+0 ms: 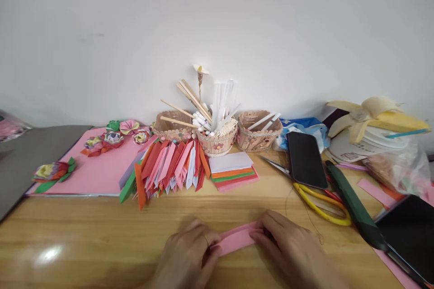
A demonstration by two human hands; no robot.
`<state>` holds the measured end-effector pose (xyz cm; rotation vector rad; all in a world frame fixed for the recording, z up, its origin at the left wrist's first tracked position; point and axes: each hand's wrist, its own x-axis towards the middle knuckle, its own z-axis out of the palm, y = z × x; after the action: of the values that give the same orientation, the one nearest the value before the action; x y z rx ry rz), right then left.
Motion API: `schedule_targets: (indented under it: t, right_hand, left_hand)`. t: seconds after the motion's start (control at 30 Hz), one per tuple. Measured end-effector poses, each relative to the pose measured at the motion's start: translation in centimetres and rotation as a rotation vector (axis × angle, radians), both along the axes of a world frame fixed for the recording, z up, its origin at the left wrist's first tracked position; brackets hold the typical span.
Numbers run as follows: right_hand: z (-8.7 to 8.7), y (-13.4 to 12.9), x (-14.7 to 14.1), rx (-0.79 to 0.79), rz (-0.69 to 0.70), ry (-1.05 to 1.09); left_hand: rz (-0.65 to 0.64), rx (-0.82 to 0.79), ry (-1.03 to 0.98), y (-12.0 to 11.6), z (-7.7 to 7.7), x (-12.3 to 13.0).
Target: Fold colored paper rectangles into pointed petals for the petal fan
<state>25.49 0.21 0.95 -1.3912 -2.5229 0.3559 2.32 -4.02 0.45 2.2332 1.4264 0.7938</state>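
Note:
A folded strip of pink paper (237, 239) is held just above the wooden table, stretched between my two hands. Its left end is pinched by my left hand (190, 253), which wears a thin ring. At the other end, my right hand (288, 248) grips the strip between thumb and fingers. A fold line runs lengthwise along the paper. Beyond my hands lies a pile of folded paper strips (172, 165) in red, pink, orange, white and green. Beside it sits a stack of coloured paper squares (233, 169), with a pale sheet on top.
Woven baskets (217, 142) hold sticks and pens against the wall. Yellow-handled scissors (322, 203), a black phone (307, 160) and a dark green knife-like tool (354, 207) lie right. Paper flowers (113, 139) rest on pink sheets (101, 174) left. A peeled banana (383, 113) is at back right.

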Motion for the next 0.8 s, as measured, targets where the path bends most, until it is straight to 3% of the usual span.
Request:
schedule_targets:
  t: [0.13,0.3,0.53,0.8]
  right_hand:
    - [-0.3,0.3,-0.1,0.040,0.019,0.007]
    - [-0.6,0.4,-0.5,0.069,0.012,0.050]
    - [-0.7,0.8,-0.4,-0.007,-0.012,0.022]
    - [-0.8,0.7,-0.2,-0.034,-0.065,-0.010]
  left_hand:
    - [0.034,-0.106,0.084,0.0,-0.1,-0.3]
    - [-0.062,0.045,0.123,0.4,-0.1,-0.4]
    - [-0.055,0.192,0.111,1.4,0.3,0.0]
    - [-0.080,0.167,0.134,1.2,0.0,-0.3]
